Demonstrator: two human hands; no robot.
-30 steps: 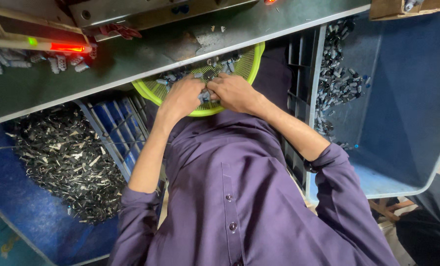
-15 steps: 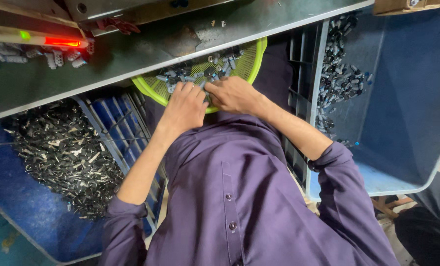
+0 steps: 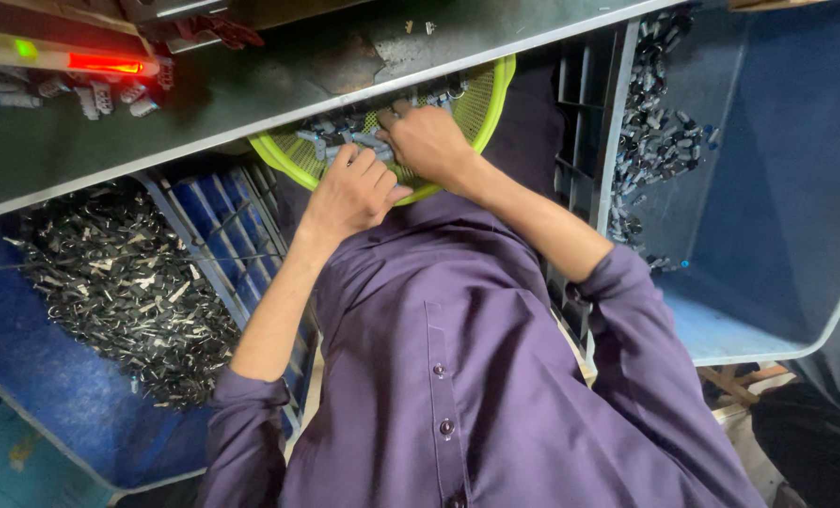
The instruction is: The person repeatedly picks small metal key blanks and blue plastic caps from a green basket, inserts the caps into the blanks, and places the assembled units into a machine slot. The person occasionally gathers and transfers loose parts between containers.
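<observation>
A yellow-green mesh basket (image 3: 481, 94) sits on my lap, half under the table edge, with several small grey metal parts (image 3: 340, 132) in it. My left hand (image 3: 354, 193) lies over the basket's near rim, fingers stretched side by side with their tips on the parts. My right hand (image 3: 429, 141) is just beside it, deeper in the basket, with its fingers curled down around some parts. The two hands nearly touch. My purple shirt (image 3: 467, 367) fills the lower middle of the view.
A grey-green metal table (image 3: 251, 85) runs across the top, with a red-lit bar (image 3: 100, 64) and small parts on it. A blue bin (image 3: 53, 376) of dark metal pieces (image 3: 119, 282) is at the left. Another blue bin (image 3: 777, 188) with grey parts (image 3: 655, 132) is at the right. Slatted crates (image 3: 222, 226) flank my body.
The view has shifted, with the basket now sitting higher and more under the table edge. Both hands have stayed in the basket; my left hand has slid slightly back toward the near rim.
</observation>
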